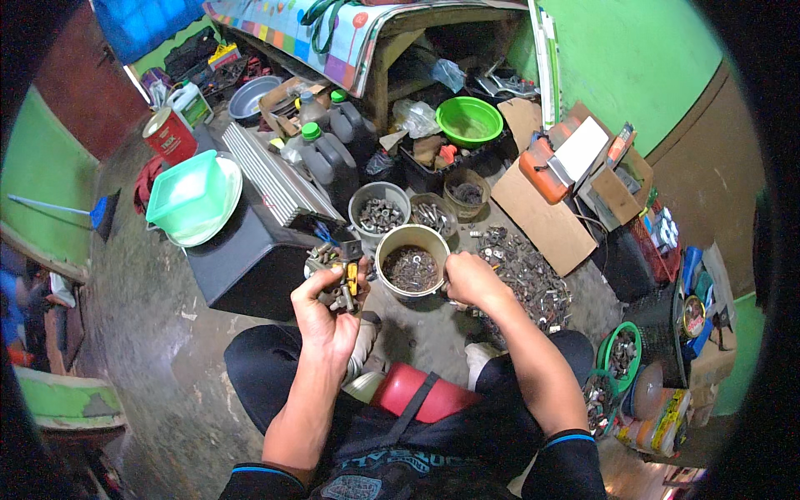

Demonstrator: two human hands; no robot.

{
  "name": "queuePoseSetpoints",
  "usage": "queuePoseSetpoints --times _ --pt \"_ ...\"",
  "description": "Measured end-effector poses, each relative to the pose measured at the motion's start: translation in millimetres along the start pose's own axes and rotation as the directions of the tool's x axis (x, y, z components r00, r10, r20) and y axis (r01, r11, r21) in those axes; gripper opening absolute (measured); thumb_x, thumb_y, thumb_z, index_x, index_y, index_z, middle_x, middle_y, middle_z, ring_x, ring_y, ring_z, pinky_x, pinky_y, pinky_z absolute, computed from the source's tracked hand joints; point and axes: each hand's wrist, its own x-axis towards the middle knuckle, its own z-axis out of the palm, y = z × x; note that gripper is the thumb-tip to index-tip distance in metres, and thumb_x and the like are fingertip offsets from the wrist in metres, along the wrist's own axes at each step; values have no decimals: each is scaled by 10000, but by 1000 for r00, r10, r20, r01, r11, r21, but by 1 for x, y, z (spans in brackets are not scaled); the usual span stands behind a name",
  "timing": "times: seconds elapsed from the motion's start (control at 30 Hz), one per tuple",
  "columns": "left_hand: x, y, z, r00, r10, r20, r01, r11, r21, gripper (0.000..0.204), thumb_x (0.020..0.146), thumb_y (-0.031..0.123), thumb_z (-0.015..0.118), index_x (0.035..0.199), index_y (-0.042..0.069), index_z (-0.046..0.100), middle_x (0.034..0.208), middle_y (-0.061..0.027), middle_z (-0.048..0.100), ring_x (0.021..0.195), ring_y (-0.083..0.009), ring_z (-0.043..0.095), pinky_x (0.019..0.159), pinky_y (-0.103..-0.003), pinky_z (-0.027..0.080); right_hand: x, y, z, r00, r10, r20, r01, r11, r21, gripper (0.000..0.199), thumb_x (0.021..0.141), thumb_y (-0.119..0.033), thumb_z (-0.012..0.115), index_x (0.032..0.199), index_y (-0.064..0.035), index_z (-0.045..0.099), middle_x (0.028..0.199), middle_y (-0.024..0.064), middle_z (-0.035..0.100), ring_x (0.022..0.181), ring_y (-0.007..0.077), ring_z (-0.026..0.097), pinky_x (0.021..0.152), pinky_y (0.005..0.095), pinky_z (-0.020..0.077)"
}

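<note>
My left hand (323, 312) is raised, its fingers closed around a handful of loose bolts and metal fittings (342, 293), with a yellow piece and a dark square piece among them. Just right of it stands a cream bucket (412, 287) holding a layer of small rusty hardware (410, 267). At that bucket's right rim, my right hand (473, 280) is closed, fingers curled against the edge; the fingertips are partly hidden. Behind are a grey bucket of bolts (381, 235), a smaller tub of bolts (433, 218) and a brownish tub of dark pieces (467, 197).
A heap of mixed metal hardware (527, 287) spreads on the floor at right, beside a cardboard sheet (546, 218). To the left, a black box (242, 271) carries a mint-green basin (187, 193). Dark jugs (327, 167) and a lime-green basin (469, 133) stand farther back.
</note>
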Motion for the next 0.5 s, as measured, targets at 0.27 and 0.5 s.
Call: queuePoseSetpoints --times 0.27,0.5 --pt "2 3 -2 999 4 -33 -4 1000 -4 221 788 8 566 1003 -41 554 972 -185 636 885 -303 661 738 -358 576 40 -11 -12 977 9 -212 38 975 219 216 721 -96 677 896 29 693 866 266 672 844 398 674 805 471 538" --pt "2 -6 0 1000 -3 4 2 988 154 244 835 64 575 1060 -27 559 974 -182 652 861 -294 671 721 -359 586 38 -17 -46 821 58 -567 243 865 440 236 762 -126 672 962 -8 715 849 214 691 788 360 686 751 407 543"
